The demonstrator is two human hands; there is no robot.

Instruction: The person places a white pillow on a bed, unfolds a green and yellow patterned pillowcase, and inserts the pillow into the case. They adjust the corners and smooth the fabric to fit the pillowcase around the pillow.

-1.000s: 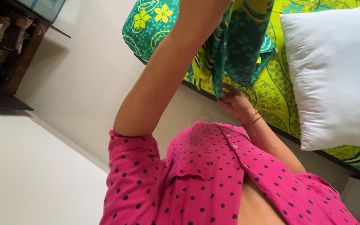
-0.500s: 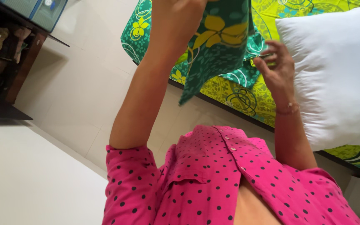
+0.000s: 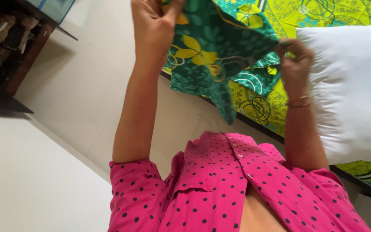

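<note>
Both my hands hold a green flowered pillow cover (image 3: pixel 220 47) up over the bed's edge.

My left hand (image 3: pixel 153 25) has its fingers closed on the cloth's upper left edge; my right hand (image 3: pixel 295 60) pinches the right corner, fingers curled shut. The cover hangs stretched between them, its lower point dangling free above the floor (image 3: pixel 86 94). A white pillow (image 3: pixel 353 90) lies just beside my right hand on the bed (image 3: pixel 258 105). Pale floor spreads to the left, as far as a dark shelf unit (image 3: pixel 9 47).
</note>
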